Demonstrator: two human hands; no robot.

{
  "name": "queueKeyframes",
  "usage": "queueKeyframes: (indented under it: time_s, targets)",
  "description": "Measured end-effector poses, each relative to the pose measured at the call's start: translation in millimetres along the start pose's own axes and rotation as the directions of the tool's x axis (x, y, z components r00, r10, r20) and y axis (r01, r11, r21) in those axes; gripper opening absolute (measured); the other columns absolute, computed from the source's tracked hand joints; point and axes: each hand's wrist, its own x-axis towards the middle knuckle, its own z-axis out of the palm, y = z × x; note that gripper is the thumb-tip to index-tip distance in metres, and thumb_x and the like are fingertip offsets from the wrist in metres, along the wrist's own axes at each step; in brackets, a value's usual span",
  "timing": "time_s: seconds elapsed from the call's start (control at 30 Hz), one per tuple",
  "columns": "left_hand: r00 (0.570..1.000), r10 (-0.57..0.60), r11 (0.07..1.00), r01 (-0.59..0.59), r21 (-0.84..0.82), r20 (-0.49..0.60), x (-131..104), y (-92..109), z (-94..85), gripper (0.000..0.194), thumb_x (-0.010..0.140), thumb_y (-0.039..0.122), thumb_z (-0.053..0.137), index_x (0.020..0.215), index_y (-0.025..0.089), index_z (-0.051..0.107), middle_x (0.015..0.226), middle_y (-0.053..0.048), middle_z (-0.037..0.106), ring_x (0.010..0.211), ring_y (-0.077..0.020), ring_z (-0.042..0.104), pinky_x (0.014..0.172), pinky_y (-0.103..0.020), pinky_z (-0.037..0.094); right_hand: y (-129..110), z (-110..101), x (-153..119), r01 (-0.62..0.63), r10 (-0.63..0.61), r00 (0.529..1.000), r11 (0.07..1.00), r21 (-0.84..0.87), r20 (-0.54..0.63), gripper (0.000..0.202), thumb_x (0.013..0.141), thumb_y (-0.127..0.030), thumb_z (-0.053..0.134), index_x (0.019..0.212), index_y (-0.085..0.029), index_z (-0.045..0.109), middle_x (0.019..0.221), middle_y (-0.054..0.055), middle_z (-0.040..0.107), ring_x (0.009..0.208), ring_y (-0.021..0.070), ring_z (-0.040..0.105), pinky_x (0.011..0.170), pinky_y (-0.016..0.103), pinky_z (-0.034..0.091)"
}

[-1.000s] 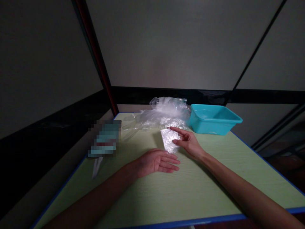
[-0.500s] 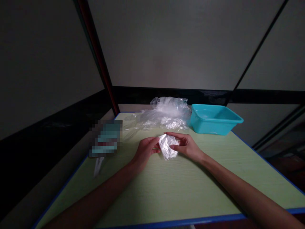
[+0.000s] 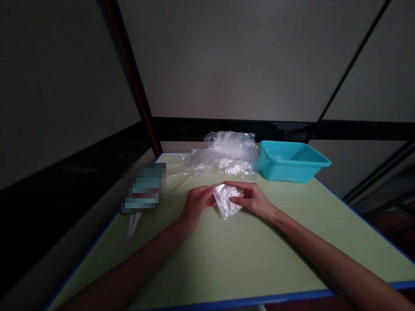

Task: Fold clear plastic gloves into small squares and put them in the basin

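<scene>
Between my two hands is a folded clear plastic bag, a small, shiny, crinkled square held over the middle of the table. My left hand pinches its left corner between thumb and fingers. On the other side, my right hand grips it with the thumb across its front and the index finger along the top edge. The remaining right fingers are partly hidden behind the bag. Beyond my hands lies a loose heap of clear plastic bags, crumpled and overlapping.
A turquoise plastic basin stands at the back right, beside the heap. On the left edge of the pale green table is a blurred-out teal item, with a whitish strip in front of it. Walls border the back and left.
The folded bag has shifted slightly left and tilted a little between my hands. Both hands keep their hold, and the heap and basin stay where they were.
</scene>
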Motion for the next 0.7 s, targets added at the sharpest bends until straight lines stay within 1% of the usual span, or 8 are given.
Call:
queueKeyframes:
  time_s: [0.1,0.17,0.27,0.33,0.47,0.57,0.7]
  targets:
    - [1.0,0.005,1.0,-0.005,-0.005,-0.002,0.4,0.4,0.1,0.019,0.062,0.03,0.062,0.062,0.012,0.061,0.06,-0.002,0.062,0.057,-0.0127,0.057,0.054,-0.022,0.044,-1.6,-0.1,0.0,-0.025,0.025,1.0,1.0,-0.017,-0.006,0.048,0.065,-0.018,0.063,0.113,-0.016,0.054,0.075,0.0,0.061,0.048,0.0046,0.042,0.047,0.02,0.033]
    - [1.0,-0.004,1.0,0.004,-0.009,-0.006,0.4,1.1,0.5,0.019,0.061,0.03,0.062,0.063,0.011,0.061,0.06,-0.003,0.062,0.057,-0.0133,0.057,0.055,-0.023,0.044,-2.1,-0.3,0.2,-0.022,0.022,1.0,0.999,-0.023,-0.01,0.047,0.065,-0.018,0.063,0.112,-0.016,0.055,0.077,0.001,0.061,0.049,0.0046,0.042,0.047,0.02,0.033]
    - [1.0,-0.01,1.0,0.01,0.01,-0.015,0.4,1.9,0.7,0.02,0.061,0.03,0.062,0.064,0.011,0.061,0.061,-0.004,0.063,0.058,-0.0139,0.058,0.056,-0.024,0.045,-1.3,-0.6,0.6,-0.005,0.004,1.0,0.999,-0.043,-0.017,0.046,0.065,-0.018,0.063,0.11,-0.016,0.056,0.087,0.003,0.061,0.052,0.0051,0.044,0.049,0.02,0.035]
    - [1.0,-0.005,0.999,0.006,0.034,-0.027,0.7,2.0,0.3,0.02,0.062,0.031,0.061,0.064,0.011,0.061,0.059,-0.003,0.062,0.056,-0.0135,0.057,0.056,-0.024,0.045,-0.4,-1.1,0.7,-0.006,0.004,1.0,0.998,-0.067,-0.022,0.046,0.065,-0.019,0.063,0.11,-0.016,0.056,0.089,0.004,0.06,0.051,0.0047,0.042,0.047,0.02,0.034]
    - [0.998,0.028,0.994,-0.022,0.105,-0.052,2.9,1.7,-1.5,0.019,0.063,0.031,0.059,0.06,0.012,0.06,0.055,-0.002,0.061,0.052,-0.012,0.056,0.054,-0.023,0.043,0.2,-2.9,0.7,-0.029,0.024,0.999,0.993,-0.112,-0.046,0.048,0.065,-0.021,0.063,0.112,-0.016,0.055,0.086,0.003,0.06,0.045,0.0032,0.036,0.042,0.019,0.028]
    - [0.995,0.067,0.99,-0.057,0.132,-0.068,5.2,2.0,-2.9,0.018,0.063,0.029,0.057,0.056,0.013,0.059,0.052,-0.001,0.059,0.048,-0.01,0.053,0.052,-0.021,0.041,-0.2,-4.8,1.5,-0.035,0.027,0.997,0.993,-0.111,-0.074,0.048,0.064,-0.022,0.063,0.111,-0.015,0.056,0.085,0.002,0.06,0.048,0.0042,0.039,0.043,0.019,0.03]
    - [0.992,0.088,0.988,-0.075,0.136,-0.09,7.5,2.5,-4.2,0.015,0.062,0.027,0.056,0.058,0.013,0.06,0.051,-0.001,0.058,0.046,-0.009,0.051,0.049,-0.02,0.039,0.3,-7.2,3.5,-0.047,0.039,0.993,0.997,-0.064,-0.114,0.049,0.062,-0.022,0.064,0.11,-0.015,0.056,0.084,0.002,0.06,0.049,0.0045,0.041,0.045,0.019,0.033]
